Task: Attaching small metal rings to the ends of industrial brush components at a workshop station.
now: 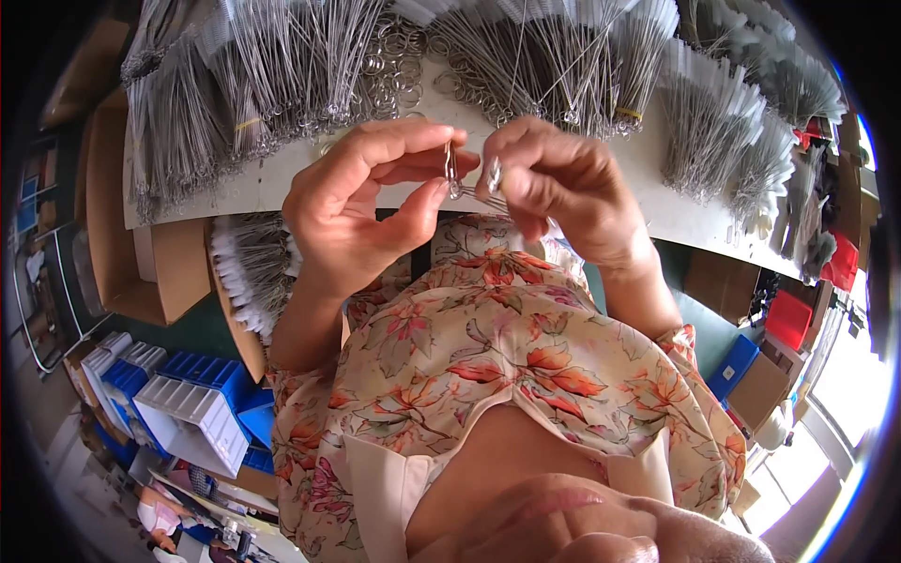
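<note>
My left hand (361,192) pinches a shiny metal ring (450,167) between thumb and fingertips; the ring is seen nearly edge-on. Close beside it, my right hand (568,178) is closed on thin wire-stemmed brushes (481,198), whose stems run from the ring's lower end in under the right fingers. Something small and shiny (495,174) shows at the right fingertips, too blurred to name. Both hands are raised over the near edge of a white table (375,183).
Bundles of wire brushes with whitish bristles (300,66) line the table's far side, more (554,56) to the right. Loose metal rings (399,70) lie between them. Cardboard boxes (183,272) and blue and white bins (192,413) stand left; a red bin (788,319) is right.
</note>
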Available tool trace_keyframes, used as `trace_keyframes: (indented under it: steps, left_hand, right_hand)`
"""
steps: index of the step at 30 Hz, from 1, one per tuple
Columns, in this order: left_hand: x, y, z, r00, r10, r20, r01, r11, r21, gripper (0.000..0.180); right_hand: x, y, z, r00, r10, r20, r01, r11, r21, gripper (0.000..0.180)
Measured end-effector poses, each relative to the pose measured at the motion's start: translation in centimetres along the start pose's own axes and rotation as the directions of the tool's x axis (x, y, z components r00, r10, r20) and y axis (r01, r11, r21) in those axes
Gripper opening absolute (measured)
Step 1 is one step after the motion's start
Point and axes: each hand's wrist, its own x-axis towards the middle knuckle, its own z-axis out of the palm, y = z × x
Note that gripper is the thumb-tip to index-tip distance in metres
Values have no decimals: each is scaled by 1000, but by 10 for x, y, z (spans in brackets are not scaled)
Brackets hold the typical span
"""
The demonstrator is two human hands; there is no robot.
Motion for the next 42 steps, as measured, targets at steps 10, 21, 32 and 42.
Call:
trace_keyframes:
  steps: [10,21,32,42]
  left_hand:
    - [25,11,0,983,180,-25,-165,942,293,29]
    - [38,18,-15,976,44,211,-110,943,313,20]
    - [29,10,-15,916,-387,107,398,844,-358,15]
    - [25,32,-16,892,-436,119,452,844,-288,13]
  right_hand:
    - [19,-20,8,993,-114,-17,112,990,-81,15]
    - [20,-23,-1,996,6,93,14,977,-213,11]
    - [22,-19,4,998,-15,55,24,985,-172,12]
    - [21,-16,7,985,-136,106,156,966,-205,12]
